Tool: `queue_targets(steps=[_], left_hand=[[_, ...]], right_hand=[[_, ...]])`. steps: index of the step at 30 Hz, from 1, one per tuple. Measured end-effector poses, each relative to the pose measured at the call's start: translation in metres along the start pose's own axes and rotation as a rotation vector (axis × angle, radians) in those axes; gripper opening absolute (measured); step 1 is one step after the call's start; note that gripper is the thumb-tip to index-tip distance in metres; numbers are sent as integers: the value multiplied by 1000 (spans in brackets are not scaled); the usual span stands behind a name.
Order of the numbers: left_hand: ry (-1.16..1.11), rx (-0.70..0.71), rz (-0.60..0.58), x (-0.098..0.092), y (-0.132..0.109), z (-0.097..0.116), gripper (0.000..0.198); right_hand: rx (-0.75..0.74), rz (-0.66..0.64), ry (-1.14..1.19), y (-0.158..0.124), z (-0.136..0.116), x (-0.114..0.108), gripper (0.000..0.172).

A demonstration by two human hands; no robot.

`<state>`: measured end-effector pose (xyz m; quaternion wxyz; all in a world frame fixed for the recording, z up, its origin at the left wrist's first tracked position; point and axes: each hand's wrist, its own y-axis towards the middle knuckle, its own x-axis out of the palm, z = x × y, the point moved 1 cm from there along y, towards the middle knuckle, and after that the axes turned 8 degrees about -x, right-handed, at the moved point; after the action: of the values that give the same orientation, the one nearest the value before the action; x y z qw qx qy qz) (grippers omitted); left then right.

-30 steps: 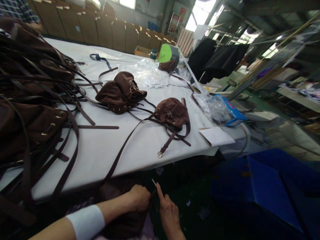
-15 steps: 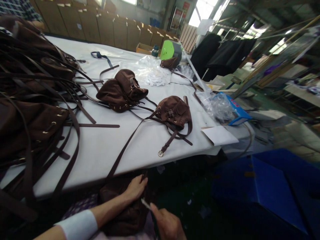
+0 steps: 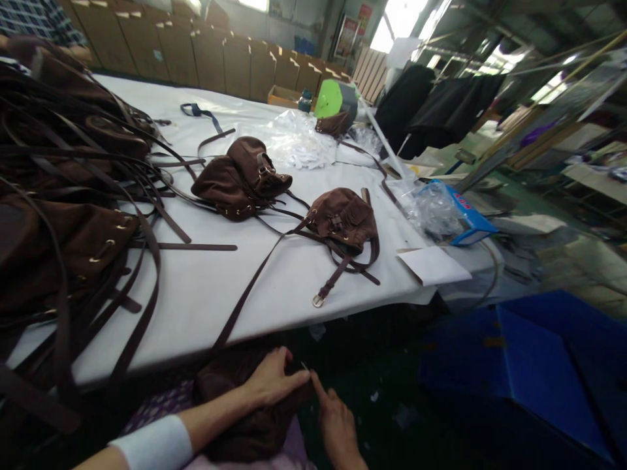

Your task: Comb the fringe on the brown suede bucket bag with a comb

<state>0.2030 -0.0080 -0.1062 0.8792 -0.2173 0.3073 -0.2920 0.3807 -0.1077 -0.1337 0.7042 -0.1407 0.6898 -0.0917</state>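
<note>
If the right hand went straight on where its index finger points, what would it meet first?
The right hand would probably meet the thumb of the left hand first, though depth there is unclear.

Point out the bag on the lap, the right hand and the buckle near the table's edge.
Bag (image 3: 259, 424): head view, brown side.
Right hand (image 3: 336, 419): head view, back of it.
Buckle (image 3: 318, 301): head view, middle of its metal.
</note>
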Motion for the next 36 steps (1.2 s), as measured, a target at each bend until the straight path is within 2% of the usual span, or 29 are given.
queue_targets(steps=[3,7,12,14,17,19,21,22,24,26,28,29,30,31,33,36], left_hand=[[198,82,-176,8,2,7,43],[249,234,-305,11,5,12,7],[129,346,-397,5,2,10,10],[50,372,-439,4,-3,10,7],[-85,359,-446,6,-7,7,6],[-181,295,-347,8,-3,2,13],[-287,213,-206,9,5,-5,24],[-342,181,-142,10,9,-9,29],[-443,148,-50,12,16,-13,36],[-507,150,3,12,19,-15,39],[-516,144,58,11,18,-16,38],[-503,129,92,9,17,-17,38],[-480,107,128,7,16,-18,37],[-451,81,161,6,14,-19,37],[-383,32,194,3,10,-21,38],[-265,-3,153,2,4,-20,44]], right_hand=[[-50,22,-55,4,-3,-12,77],[-54,74,-156,8,-3,-22,77],[14,37,-89,13,-3,-3,81],[112,-15,7,12,13,6,74],[276,-84,94,4,64,10,56],[347,-82,141,-6,100,6,55],[365,9,234,-15,118,-1,51],[339,89,299,-19,118,-5,50],[181,282,415,-25,96,-11,50],[-130,434,451,-28,57,-9,51],[-446,538,393,-29,18,2,56],[-541,567,358,-29,3,10,59],[-574,569,321,-28,-8,19,62],[-544,538,283,-26,-15,28,67],[-371,392,209,-21,-18,42,75],[-114,130,131,-14,-13,50,83]])
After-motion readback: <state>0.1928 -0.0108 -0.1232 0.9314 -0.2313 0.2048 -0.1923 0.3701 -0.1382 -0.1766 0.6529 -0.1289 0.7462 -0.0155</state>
